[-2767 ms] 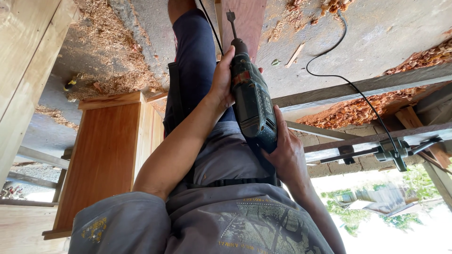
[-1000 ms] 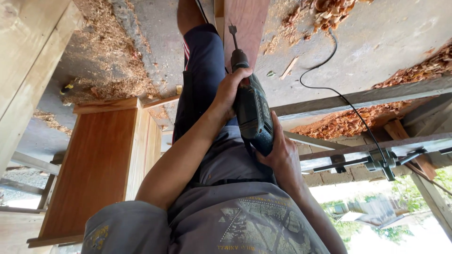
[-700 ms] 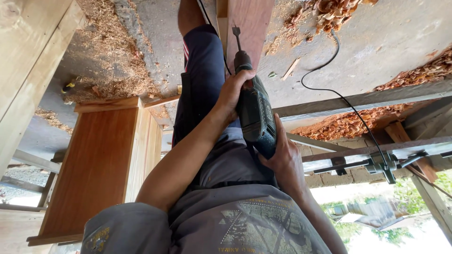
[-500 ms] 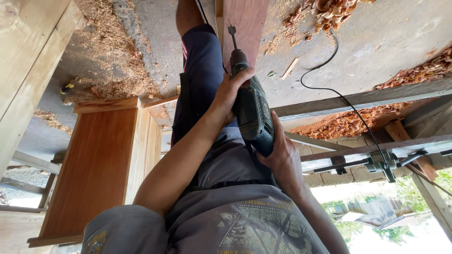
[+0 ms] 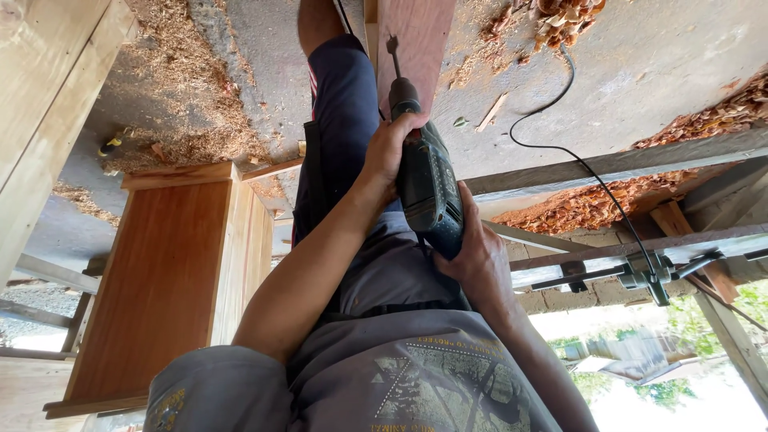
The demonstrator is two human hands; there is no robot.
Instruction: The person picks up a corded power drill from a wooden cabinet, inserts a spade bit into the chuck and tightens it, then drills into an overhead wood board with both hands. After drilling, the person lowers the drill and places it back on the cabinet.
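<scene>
A dark green corded power drill (image 5: 430, 196) points away from me, down along my leg. My left hand (image 5: 390, 152) is wrapped around its front body just behind the chuck. My right hand (image 5: 480, 258) grips the rear handle close to my waist. The spade bit (image 5: 392, 45) at the tip hangs over a reddish wooden board (image 5: 420, 32) that stands next to my leg; I cannot tell whether bit and board touch. The drill's black cord (image 5: 578, 162) loops across the concrete floor to the right.
A brown wooden cabinet panel (image 5: 160, 272) stands at the left beside a pale timber post (image 5: 40, 104). Sawdust (image 5: 192, 88) and reddish shavings (image 5: 600, 204) lie on the floor. A metal clamp (image 5: 650, 272) sits on beams at the right.
The drill and both hands have shifted slightly up and left in view, with the bit still over the reddish board. Both grips are unchanged.
</scene>
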